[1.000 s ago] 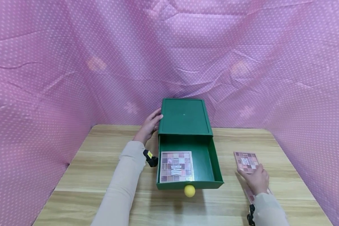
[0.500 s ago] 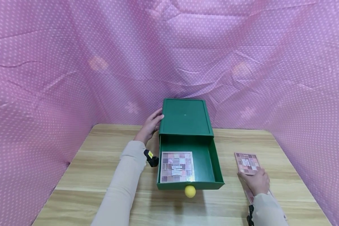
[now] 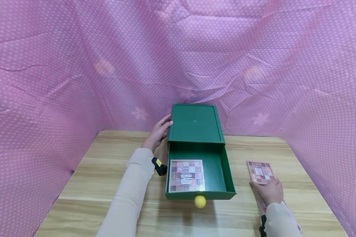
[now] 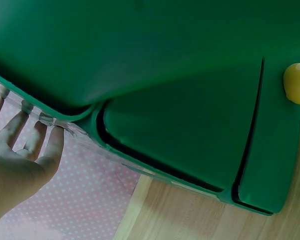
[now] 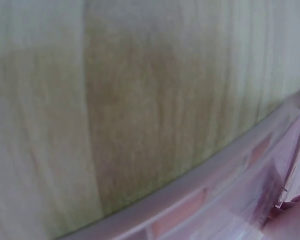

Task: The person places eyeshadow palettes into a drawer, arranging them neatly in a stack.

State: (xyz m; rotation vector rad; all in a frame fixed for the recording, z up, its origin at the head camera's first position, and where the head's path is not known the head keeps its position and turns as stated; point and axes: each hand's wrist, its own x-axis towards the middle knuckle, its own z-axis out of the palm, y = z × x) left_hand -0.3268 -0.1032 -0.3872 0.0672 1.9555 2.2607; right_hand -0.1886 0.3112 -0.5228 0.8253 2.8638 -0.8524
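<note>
My right hand holds the near end of an eyeshadow palette at the right of the table, thumb on its left edge and fingers at the right. Beneath that hand lies another palette, partly hidden by hand and sleeve; its pink edge crosses the right wrist view. My left hand rests its extended fingertips against the left side of a green drawer box, as the left wrist view confirms. The drawer is pulled out, with a palette lying flat in its left half.
A yellow ball knob sticks out from the drawer's front. The box stands at the back of a wooden table. Pink dotted cloth hangs behind and on both sides.
Very little differs. The head view has shifted slightly, while both hands keep their places at the box and the palette.
</note>
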